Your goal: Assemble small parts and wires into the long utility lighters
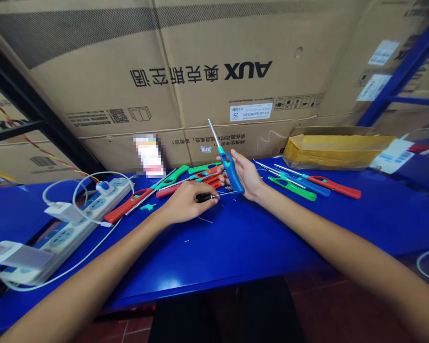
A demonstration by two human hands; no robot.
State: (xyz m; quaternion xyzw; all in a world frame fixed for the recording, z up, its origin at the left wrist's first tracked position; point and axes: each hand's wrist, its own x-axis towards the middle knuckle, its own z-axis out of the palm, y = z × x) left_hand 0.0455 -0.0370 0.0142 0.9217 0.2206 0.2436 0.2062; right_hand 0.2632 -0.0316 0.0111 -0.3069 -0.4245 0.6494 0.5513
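Note:
My right hand (246, 177) holds a blue long-nosed lighter (232, 172) with a green trigger, its metal tube pointing up and slightly left. In my left hand (186, 202) is a small screwdriver (204, 197) with a black handle; its thin shaft reaches to the lower end of the blue lighter's handle. Behind my hands lie green and red lighters, among them a green one (177, 176) and a red one (127, 206). A small green plastic piece (148, 207) rests left of my left hand. To the right are a green lighter (296, 188), a blue one (312, 185) and a red one (338, 186).
A white power strip (89, 214) with plugged-in chargers and cables lies at the left of the blue table (214, 257). Large cardboard (200, 38) stands behind. A yellow-taped box (339, 150) sits at the back right. A pixelated upright object (150, 156) leans on the cardboard.

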